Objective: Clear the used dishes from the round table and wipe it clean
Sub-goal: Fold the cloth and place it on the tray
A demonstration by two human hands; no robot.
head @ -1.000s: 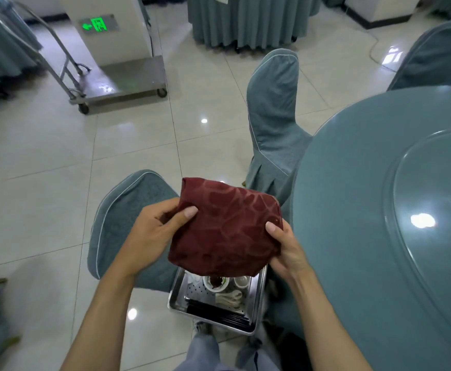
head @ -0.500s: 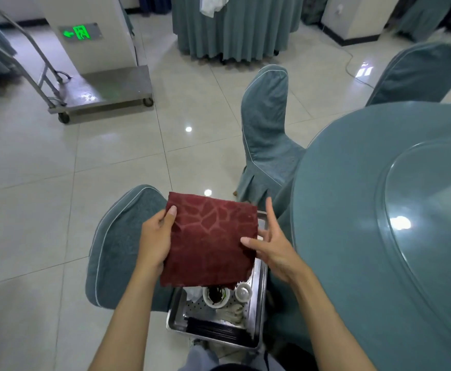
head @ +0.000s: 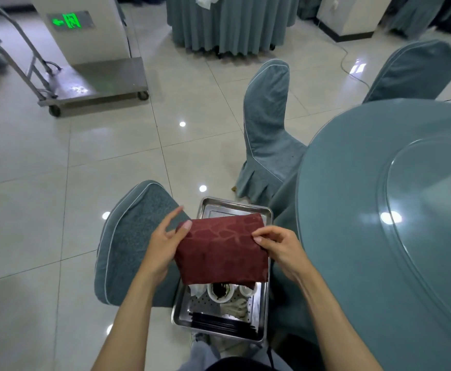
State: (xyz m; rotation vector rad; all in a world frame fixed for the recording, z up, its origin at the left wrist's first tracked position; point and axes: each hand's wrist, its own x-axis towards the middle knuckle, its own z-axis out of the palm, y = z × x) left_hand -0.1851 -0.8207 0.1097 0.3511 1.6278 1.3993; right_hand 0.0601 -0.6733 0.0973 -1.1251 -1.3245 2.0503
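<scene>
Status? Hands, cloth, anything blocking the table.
Both busy: left hand and right hand each pinch the red cloth. Cloth held over the steel tray of used dishes. Nothing seen between it and the round table.

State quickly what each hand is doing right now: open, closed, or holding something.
Left hand: holds the red cloth, thumb on top.
Right hand: pinches the same cloth's right edge.
</scene>
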